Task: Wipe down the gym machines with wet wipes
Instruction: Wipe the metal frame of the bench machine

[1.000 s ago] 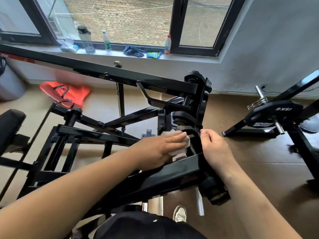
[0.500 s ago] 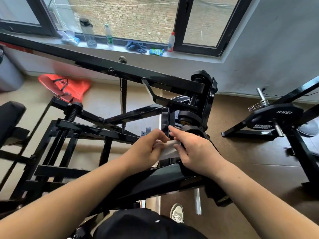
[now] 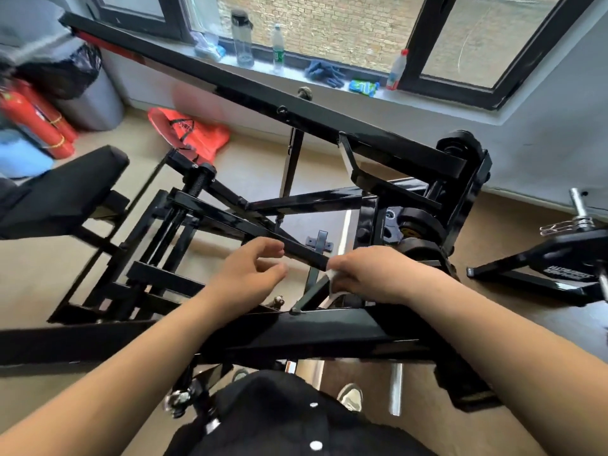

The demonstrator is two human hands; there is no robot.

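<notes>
The black painted steel bars of the machine (image 3: 329,330) cross in front of the person, above the floor. A grey bin (image 3: 98,100) lined with a black bag (image 3: 65,70) stands beside red fire extinguishers (image 3: 36,123). Bottles (image 3: 241,37) and gloves (image 3: 324,74) sit on the windowsill (image 3: 421,98). The right hand (image 3: 378,274) grips the white wipe (image 3: 331,276) against a square bar. The left hand (image 3: 250,274) is loosely curled and holds nothing.

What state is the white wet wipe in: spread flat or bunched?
Bunched: the white wet wipe is crumpled in the right hand, with only small edges showing.
</notes>
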